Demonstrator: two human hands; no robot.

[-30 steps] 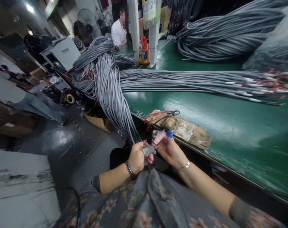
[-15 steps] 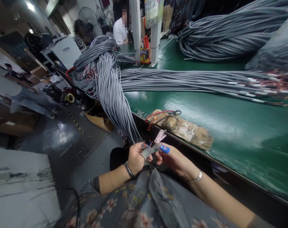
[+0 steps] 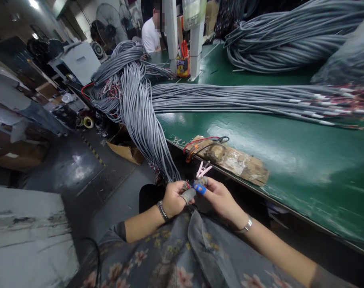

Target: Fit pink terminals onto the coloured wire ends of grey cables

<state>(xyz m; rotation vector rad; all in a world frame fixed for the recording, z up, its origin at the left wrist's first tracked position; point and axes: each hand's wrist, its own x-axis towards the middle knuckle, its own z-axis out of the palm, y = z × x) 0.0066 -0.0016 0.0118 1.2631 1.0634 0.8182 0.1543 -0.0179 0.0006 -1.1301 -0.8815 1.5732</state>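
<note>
My left hand [image 3: 175,197] is closed around the end of a grey cable from the bundle [image 3: 146,120] that hangs off the green table's edge. Its thumb wears a grey finger cot. My right hand [image 3: 218,197] meets it, fingers pinched on the cable's thin coloured wires, with a blue cot on the thumb. A small pink clip-like tool [image 3: 202,171] sticks up from the right hand's fingers. Both hands hover over my lap, just in front of the table edge.
A worn board [image 3: 236,160] with red and black leads lies on the green table [image 3: 275,148]. More grey cable bundles [image 3: 290,36] lie across it. A person in white [image 3: 150,34] sits far back. A cardboard box [image 3: 125,150] stands on the floor.
My right hand has come down and left to meet my left hand. The pink tool now points upward, and the wire ends are covered by the fingers.
</note>
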